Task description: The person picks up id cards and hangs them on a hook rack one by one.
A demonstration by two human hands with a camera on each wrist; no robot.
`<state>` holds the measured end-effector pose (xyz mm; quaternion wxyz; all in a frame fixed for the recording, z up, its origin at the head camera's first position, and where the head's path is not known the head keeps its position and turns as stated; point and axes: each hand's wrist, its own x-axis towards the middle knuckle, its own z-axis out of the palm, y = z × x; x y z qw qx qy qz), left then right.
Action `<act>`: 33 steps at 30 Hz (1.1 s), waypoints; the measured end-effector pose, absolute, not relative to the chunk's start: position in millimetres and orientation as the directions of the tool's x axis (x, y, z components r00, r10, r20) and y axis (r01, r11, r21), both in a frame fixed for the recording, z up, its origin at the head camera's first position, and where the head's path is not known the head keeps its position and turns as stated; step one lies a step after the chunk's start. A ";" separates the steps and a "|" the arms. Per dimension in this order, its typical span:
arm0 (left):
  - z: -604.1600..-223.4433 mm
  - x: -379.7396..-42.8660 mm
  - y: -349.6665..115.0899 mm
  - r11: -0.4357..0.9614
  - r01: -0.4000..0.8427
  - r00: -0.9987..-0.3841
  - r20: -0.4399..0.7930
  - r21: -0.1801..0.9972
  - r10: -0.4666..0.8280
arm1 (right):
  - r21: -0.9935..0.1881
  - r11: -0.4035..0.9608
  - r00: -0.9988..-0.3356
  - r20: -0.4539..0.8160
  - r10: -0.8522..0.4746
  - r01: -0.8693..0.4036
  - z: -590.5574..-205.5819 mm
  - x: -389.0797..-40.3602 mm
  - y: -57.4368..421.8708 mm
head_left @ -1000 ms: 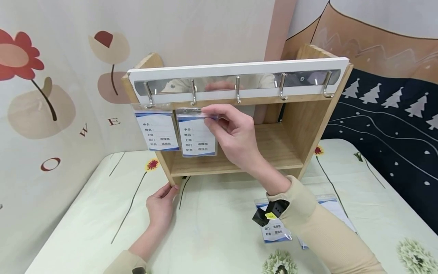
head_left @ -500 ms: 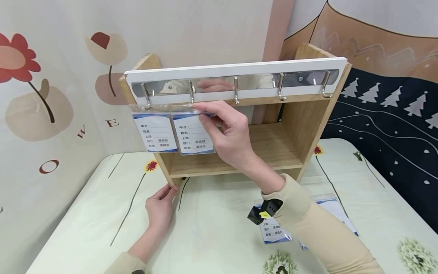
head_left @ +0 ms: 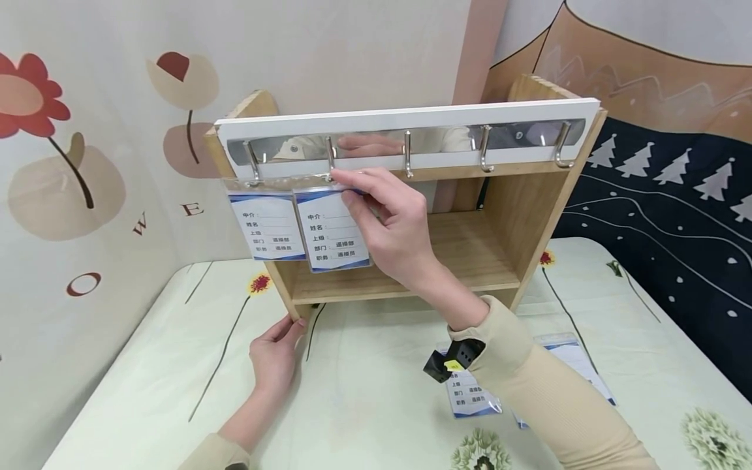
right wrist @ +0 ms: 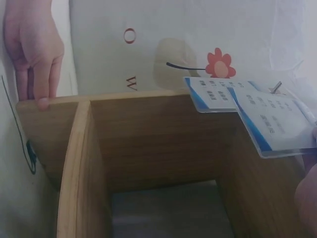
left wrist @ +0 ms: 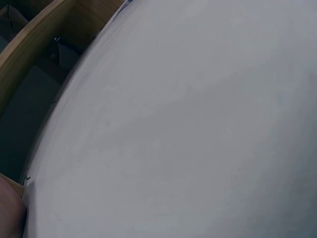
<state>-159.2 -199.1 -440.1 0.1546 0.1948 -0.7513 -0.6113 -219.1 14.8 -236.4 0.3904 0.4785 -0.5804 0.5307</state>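
With thumb and forefinger, my right hand [head_left: 396, 228] pinches the top of a clear-sleeved badge [head_left: 331, 228] just below the second metal hook [head_left: 330, 155]. A matching badge [head_left: 268, 227] hangs from the leftmost hook [head_left: 252, 161], close beside it. Both badges also show in the right wrist view, the held badge [right wrist: 277, 119] nearer the camera. My left hand [head_left: 276, 356] grips the lower left corner of the wooden shelf [head_left: 405, 284]; the right wrist view shows this left hand [right wrist: 37, 49] with its fingers on the side panel's edge.
Three more hooks to the right carry nothing, the middle hook [head_left: 408, 154] among them. Two badges lie on the floral tablecloth [head_left: 364, 391]: one badge [head_left: 472, 395] partly under my right forearm, another badge [head_left: 578, 365] farther right. A patterned curtain [head_left: 364, 52] stands behind the shelf.
My right hand has moved slightly left and up, bringing the pinched badge from beside the second hook to right under its tip. The left hand stays on the shelf corner.
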 end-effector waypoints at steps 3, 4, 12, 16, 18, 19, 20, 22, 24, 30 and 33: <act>-439.2 -158.8 -199.4 0.174 -0.110 -0.878 -0.013 0.979 -0.478 | -0.254 -0.009 -0.250 0.957 -0.151 -0.967 -236.0 -217.9 15.6; -438.9 -158.7 -199.3 0.171 -0.107 -0.879 -0.013 0.979 -0.476 | -0.260 -0.001 -0.257 0.954 -0.154 -0.966 -236.1 -217.9 15.8; -438.9 -158.0 -199.5 0.162 -0.096 -0.881 -0.008 0.982 -0.474 | -0.297 0.053 -0.302 0.940 -0.160 -0.953 -240.4 -218.5 15.0; -440.2 -158.8 -199.8 0.154 -0.086 -0.881 -0.003 0.984 -0.473 | -0.314 0.081 -0.321 0.942 -0.097 -0.946 -240.6 -217.2 14.8; -440.4 -159.1 -199.5 0.150 -0.078 -0.881 0.002 0.986 -0.473 | -0.331 0.089 -0.337 0.940 -0.058 -0.939 -240.7 -216.4 14.6; -440.3 -159.3 -199.2 0.147 -0.075 -0.880 0.004 0.986 -0.474 | -0.340 0.091 -0.344 0.938 -0.040 -0.936 -240.7 -216.2 14.6; -440.1 -159.4 -198.9 0.147 -0.071 -0.880 0.007 0.987 -0.474 | -0.347 0.093 -0.351 0.936 -0.026 -0.933 -240.9 -216.1 14.4; -439.6 -159.3 -198.5 0.150 -0.067 -0.880 0.012 0.986 -0.475 | -0.360 0.096 -0.363 0.932 -0.013 -0.928 -241.5 -216.1 14.0; -439.3 -159.4 -198.1 0.147 -0.066 -0.879 0.012 0.987 -0.476 | -0.372 0.100 -0.374 0.927 -0.008 -0.923 -242.1 -215.8 13.9; -438.9 -158.8 -198.3 0.158 -0.078 -0.879 0.007 0.984 -0.476 | -0.423 0.045 -0.423 0.906 0.013 -0.905 -246.6 -216.6 16.5; -438.9 -157.7 -199.1 0.166 -0.086 -0.881 0.002 0.982 -0.473 | -0.439 0.013 -0.438 0.899 0.017 -0.899 -250.3 -216.7 18.3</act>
